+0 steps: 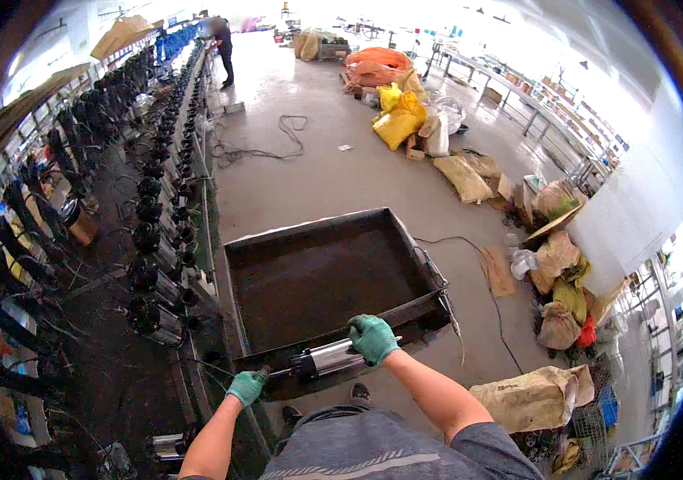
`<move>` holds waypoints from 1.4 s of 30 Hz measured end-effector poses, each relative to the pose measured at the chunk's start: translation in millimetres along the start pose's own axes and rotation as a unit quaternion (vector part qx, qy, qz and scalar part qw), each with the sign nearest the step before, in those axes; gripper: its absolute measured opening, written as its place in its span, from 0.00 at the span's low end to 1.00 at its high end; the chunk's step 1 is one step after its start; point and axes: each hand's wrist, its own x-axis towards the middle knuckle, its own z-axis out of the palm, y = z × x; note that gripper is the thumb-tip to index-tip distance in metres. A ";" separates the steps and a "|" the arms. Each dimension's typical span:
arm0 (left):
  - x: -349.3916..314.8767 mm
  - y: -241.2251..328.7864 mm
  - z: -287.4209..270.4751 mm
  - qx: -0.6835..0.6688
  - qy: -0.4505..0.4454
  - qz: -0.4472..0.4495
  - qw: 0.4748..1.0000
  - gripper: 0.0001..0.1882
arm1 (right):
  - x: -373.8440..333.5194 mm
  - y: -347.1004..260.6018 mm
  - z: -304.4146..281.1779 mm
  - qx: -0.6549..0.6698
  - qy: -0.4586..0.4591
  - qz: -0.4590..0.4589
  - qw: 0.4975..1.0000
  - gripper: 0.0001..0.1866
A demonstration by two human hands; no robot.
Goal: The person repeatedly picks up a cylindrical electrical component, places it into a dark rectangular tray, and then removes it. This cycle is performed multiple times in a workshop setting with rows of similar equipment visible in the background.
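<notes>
Left of the tray (325,276) runs a row of metal tubes (167,258). By the tray's near edge, the left hand (247,387) is closed around a thin rod (281,373) on a silver tube (332,358). The right hand (373,340) curls over the silver tube's other end.

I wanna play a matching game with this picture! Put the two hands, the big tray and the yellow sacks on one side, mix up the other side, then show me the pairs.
Column one
1. Left hand
2. Right hand
3. Rectangular tray
4. Yellow sacks

Column two
A. Dark inside, just beyond the silver cylinder
B. On the cylinder's right end
C. Beside an orange pile
D. Holding the thin rod at the cylinder's left end

Pairs: 1-D, 2-B, 3-A, 4-C
</notes>
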 end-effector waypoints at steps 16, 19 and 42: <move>10.5 -32.3 6.1 -0.362 -0.139 0.024 0.921 0.14 | -0.7 8.2 5.5 -0.006 -0.007 0.002 1.000 0.11; 7.0 -15.2 -4.5 -0.364 -0.203 0.003 0.909 0.13 | -1.2 9.5 3.2 -0.008 -0.017 0.005 1.000 0.12; 3.3 -19.2 11.5 0.130 0.073 0.246 0.958 0.17 | 3.9 9.3 4.7 -0.020 -0.032 0.004 0.999 0.11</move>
